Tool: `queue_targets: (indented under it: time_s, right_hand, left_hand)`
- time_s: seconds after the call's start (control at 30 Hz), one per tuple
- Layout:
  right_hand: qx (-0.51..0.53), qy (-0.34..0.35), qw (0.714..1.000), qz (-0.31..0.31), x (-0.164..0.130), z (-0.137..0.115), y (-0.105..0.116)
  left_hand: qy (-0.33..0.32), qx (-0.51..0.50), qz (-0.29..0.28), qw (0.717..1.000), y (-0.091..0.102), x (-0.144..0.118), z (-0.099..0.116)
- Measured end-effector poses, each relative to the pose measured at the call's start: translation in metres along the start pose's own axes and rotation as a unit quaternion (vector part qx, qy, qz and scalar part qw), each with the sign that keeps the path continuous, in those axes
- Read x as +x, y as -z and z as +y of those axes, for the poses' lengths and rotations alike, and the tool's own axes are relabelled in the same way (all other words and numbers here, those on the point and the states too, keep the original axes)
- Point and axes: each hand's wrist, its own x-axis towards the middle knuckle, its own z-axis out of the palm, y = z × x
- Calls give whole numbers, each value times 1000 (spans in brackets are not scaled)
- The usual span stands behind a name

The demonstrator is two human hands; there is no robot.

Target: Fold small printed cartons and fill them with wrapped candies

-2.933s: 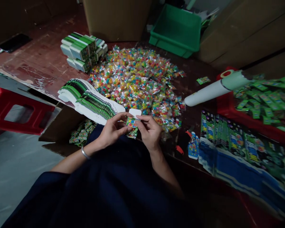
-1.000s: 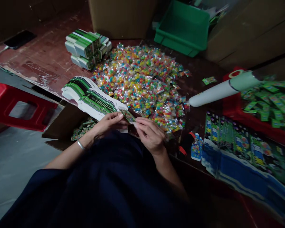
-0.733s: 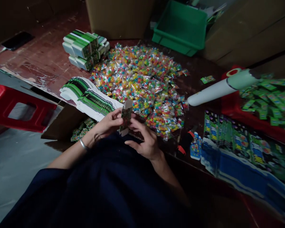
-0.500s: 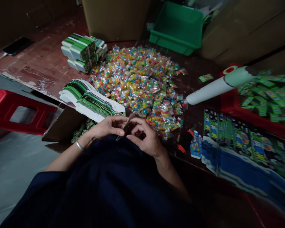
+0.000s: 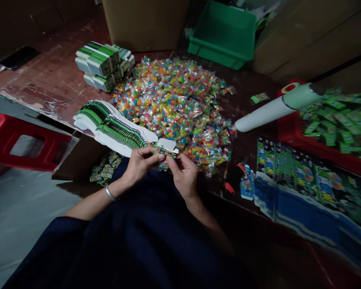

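Both hands, left hand (image 5: pixel 140 163) and right hand (image 5: pixel 183 175), pinched a small printed carton (image 5: pixel 165 149) between clenched fingers, just beside the candy-packet heap (image 5: pixel 174 104) on the bench (image 5: pixel 60 76).

Small carton (image 5: pixel 165 147) in hands: printed card, semi-gloss. Sweet packets (image 5: pixel 174 100) at 12: shiny clear plastic. Worktop (image 5: pixel 54 76): worn wood w/ glossy film. Bin (image 5: pixel 222 36): matt plastic.

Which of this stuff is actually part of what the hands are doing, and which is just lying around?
In hand:
left hand
right hand
small printed carton, held by both
flat carton stack
candy packet pile

Lying about:
green bin
white tube
red stool
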Motion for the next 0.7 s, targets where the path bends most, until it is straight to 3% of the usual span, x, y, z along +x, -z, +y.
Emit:
queue_targets:
  time_s: [0.17,0.23,0.43,0.53,0.7]
  right_hand:
    - [-18,27,995,91,2,12,-10]
    - [-3,47,993,111,4,18,-12]
    - [-44,95,986,132,1,30,-11]
    - [-46,106,984,132,2,29,-9]
    - [-48,112,985,123,5,31,-9]
  left_hand:
    - [-105,23,95,990,-8,-7,-14]
    - [-119,47,70,989,-6,-8,-16]
    - [-126,120,-82,981,11,0,-11]
    - [-131,146,-101,975,14,0,-10]
    - [-177,179,-80,964,12,-6,-17]
